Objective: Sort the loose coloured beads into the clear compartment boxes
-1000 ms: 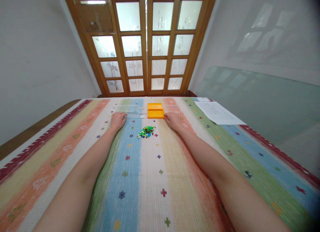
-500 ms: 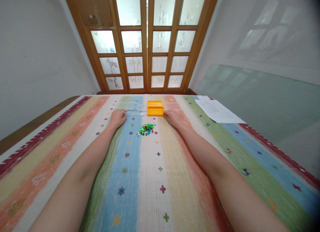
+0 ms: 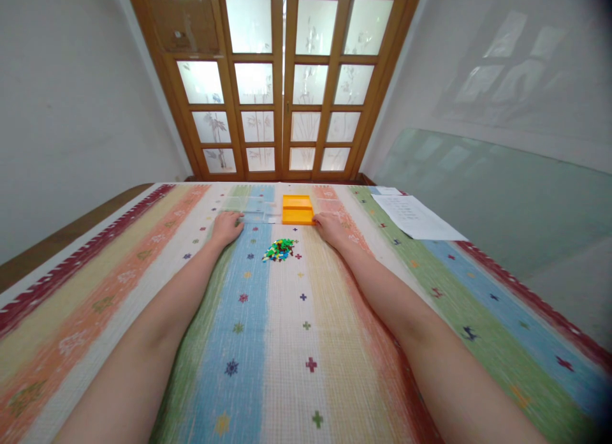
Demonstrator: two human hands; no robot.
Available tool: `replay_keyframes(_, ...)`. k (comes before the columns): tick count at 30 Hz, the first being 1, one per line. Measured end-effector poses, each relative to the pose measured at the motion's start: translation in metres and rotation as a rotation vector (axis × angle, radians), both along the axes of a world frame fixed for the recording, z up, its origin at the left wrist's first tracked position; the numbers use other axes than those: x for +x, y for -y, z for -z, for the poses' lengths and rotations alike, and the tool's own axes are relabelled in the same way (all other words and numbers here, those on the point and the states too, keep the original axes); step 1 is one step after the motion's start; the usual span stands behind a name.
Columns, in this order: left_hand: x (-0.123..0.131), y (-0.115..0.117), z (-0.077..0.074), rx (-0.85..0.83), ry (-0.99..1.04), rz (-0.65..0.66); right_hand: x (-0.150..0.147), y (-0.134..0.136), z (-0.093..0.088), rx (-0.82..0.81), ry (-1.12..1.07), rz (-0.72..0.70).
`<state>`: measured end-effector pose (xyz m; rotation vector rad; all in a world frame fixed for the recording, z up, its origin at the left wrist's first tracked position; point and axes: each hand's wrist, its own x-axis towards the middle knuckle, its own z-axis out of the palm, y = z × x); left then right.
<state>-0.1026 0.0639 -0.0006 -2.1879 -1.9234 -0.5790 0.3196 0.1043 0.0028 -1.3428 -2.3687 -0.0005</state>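
Note:
A yellow two-part tray lies at the far end of the table. My right hand is closed, its fingertips gripping the tray's near right corner. To the left of the tray is a clear plastic box, faint against the cloth. My left hand is closed at its near left corner, fingertips on the edge. On the cloth between my forearms, nearer to me than the tray, lies a pile of small bricks in green, blue, yellow, white and dark brown.
A striped, patterned tablecloth covers the table. Printed paper sheets lie at the far right. Beyond the table stand wooden doors with frosted panes, and a pale glass-like panel leans on the right wall.
The view has tilted slightly, so everything sits a little lower. Both hands, the tray, the clear box and the brick pile keep their places.

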Motion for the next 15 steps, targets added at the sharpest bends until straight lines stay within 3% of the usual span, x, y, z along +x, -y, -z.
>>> replay_keyframes(15, -0.005, -0.003, 0.0021, 0.022, -0.019, 0.001, 0.0024, -0.0025, 0.0041, 0.033, -0.06, -0.012)
